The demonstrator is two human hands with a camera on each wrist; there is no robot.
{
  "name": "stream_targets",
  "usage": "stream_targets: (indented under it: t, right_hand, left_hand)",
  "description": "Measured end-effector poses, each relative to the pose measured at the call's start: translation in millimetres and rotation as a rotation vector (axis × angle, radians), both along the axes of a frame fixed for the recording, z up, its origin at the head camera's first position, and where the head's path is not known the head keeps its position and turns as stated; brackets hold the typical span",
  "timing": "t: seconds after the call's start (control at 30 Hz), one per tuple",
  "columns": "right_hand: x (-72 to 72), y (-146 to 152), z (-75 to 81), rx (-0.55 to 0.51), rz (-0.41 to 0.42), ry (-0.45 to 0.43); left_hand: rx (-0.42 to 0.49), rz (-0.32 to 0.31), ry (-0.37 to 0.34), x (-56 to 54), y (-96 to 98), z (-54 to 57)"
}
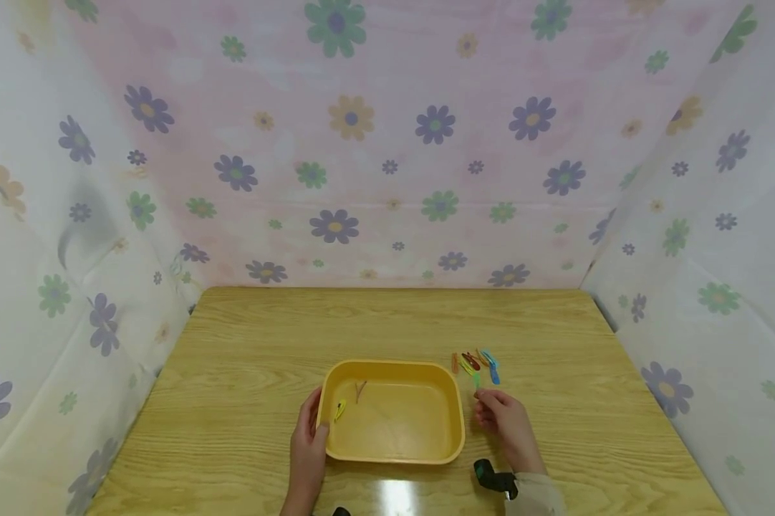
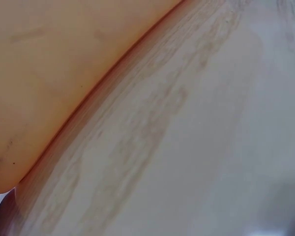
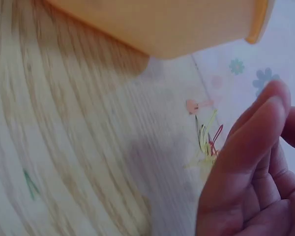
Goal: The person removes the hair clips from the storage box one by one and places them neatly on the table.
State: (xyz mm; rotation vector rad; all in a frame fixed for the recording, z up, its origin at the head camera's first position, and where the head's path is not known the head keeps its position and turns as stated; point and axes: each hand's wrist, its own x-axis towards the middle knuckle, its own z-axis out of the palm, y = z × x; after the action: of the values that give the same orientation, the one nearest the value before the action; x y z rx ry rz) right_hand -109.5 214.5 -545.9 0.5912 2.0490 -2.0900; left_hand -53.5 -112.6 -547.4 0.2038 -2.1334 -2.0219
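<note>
My left hand grips the left end of a yellow plastic tub, thumb over the rim and fingers along the outer wall. Inside the tub lie a yellow hair clip and a thin brownish clip. My right hand is beside the tub's right end, at the near edge of a small pile of hair clips. Its thumb and fingertips come together. A green hair clip shows right by them; whether it is held or only lies behind them is unclear.
In the pile are an orange clip, a dark red clip, a yellow clip and blue clips. Wood-grain table surrounds the tub. Flowered cloth hangs at the back and both sides.
</note>
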Motion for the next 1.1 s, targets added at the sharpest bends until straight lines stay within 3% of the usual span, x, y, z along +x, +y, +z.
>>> stream_targets:
  t: [0.23, 0.53, 1.1]
  right_hand:
    - [-4.9, 10.0, -8.1, 0.005, -0.007, -0.046]
    - [-7.5, 18.8, -6.5, -0.008, -0.026, -0.06]
    - [-20.2, 25.0, -8.8, 0.012, 0.013, -0.1]
  left_hand:
    - [-0.006, 0.004, 0.003, 0.1, 0.8, -0.2]
    - [-0.004, 0.003, -0.007, -0.3, 1.2, -0.4]
    - [0.007, 0.006, 0.003, -0.1, 0.9, 0.0]
